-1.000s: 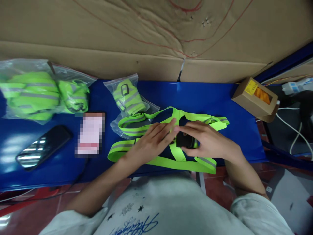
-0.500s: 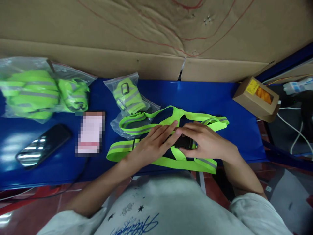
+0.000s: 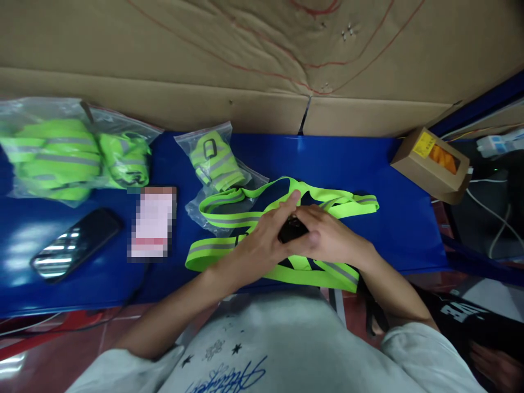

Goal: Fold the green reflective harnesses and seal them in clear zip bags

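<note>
A neon-yellow reflective vest [image 3: 229, 220] made of straps with grey stripes lies spread on the blue table before me. My left hand [image 3: 270, 232] and my right hand [image 3: 331, 234] meet over its middle, fingers closed around a black buckle [image 3: 291, 230]. Fingers cover much of the buckle, so whether its halves are joined cannot be made out. Behind the vest a clear zip bag [image 3: 216, 158] holds a folded vest of the same kind.
At the left are more bagged vests [image 3: 61, 158], a dark phone [image 3: 76, 243] and a blurred-out phone [image 3: 151, 221]. A cardboard box [image 3: 429, 164] with orange contents stands right. Cardboard [image 3: 164, 98] lines the back. Another person's dark clothing [image 3: 462, 316] shows lower right.
My hands have drawn closer together around the black buckle, the right one shifting left. The vest's right end has moved slightly left. Another person has come into view at the lower right.
</note>
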Motion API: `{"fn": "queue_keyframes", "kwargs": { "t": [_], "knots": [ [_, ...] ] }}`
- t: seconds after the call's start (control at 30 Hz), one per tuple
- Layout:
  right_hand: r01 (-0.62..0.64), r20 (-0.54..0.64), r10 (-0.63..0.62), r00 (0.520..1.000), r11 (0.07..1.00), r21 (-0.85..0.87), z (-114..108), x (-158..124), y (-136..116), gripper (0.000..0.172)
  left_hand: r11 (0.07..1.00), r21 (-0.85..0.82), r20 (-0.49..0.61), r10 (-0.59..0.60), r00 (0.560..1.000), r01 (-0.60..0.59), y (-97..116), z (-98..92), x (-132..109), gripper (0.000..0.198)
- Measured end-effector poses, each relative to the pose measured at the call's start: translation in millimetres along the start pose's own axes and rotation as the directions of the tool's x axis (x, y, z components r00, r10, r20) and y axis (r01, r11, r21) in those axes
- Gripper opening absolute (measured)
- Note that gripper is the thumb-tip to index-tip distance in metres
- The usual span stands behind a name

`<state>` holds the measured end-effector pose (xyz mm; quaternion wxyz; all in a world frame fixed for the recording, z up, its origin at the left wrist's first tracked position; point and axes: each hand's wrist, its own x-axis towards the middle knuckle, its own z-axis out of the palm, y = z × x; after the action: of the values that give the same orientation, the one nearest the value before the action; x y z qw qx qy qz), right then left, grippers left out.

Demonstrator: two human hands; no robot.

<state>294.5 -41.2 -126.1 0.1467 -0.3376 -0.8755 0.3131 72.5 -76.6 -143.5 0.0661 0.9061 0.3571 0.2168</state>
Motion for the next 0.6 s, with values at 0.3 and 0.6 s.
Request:
{"fn": "queue_keyframes", "kwargs": {
  "t": [0.3,0.6],
  "knots": [
    [0.089,-0.205,-0.075,0.976,0.994,0.061,-23.3,-5.5,-11.2,0.087,0.729,-0.547,0.424,-0.183,0.887,0.412,-34.4,-38.0,11.6,0.095],
    [0.208,-0.188,-0.157,0.969,0.934,0.290,-34.7,-4.2,-2.2,0.106,0.296,-0.835,0.453,-0.108,0.885,0.464,-23.1,-40.7,11.3,0.036]
  ]
}}
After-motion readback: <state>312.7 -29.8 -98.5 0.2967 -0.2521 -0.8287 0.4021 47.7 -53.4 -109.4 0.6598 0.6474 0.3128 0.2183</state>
